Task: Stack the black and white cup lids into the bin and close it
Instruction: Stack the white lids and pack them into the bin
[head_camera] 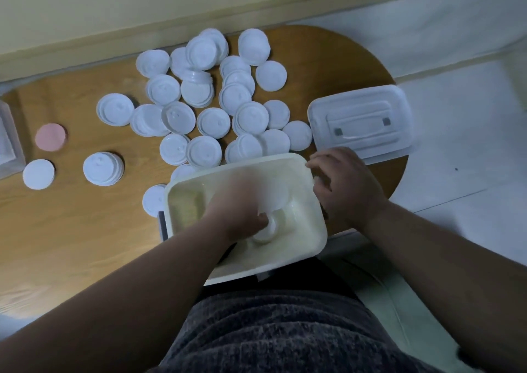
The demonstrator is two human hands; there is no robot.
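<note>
A cream plastic bin (310,238) stands at the table's near edge, tilted toward me. My left hand (236,215) reaches inside it and grips white cup lids (275,198), blurred by motion, over a small stack on the bin's floor. My right hand (345,184) holds the bin's right rim near its far corner. Several white lids (211,107) lie scattered and in short stacks across the wooden table (71,230). The bin's clear cover (360,121) lies flat to the right of the lids. No black lids are in sight.
A pink disc (50,137) and a white lid (38,174) lie at the table's left, beside a lid stack (103,168). A clear container edge (8,141) shows at the far left. A pale wall runs behind the table; white floor lies to the right.
</note>
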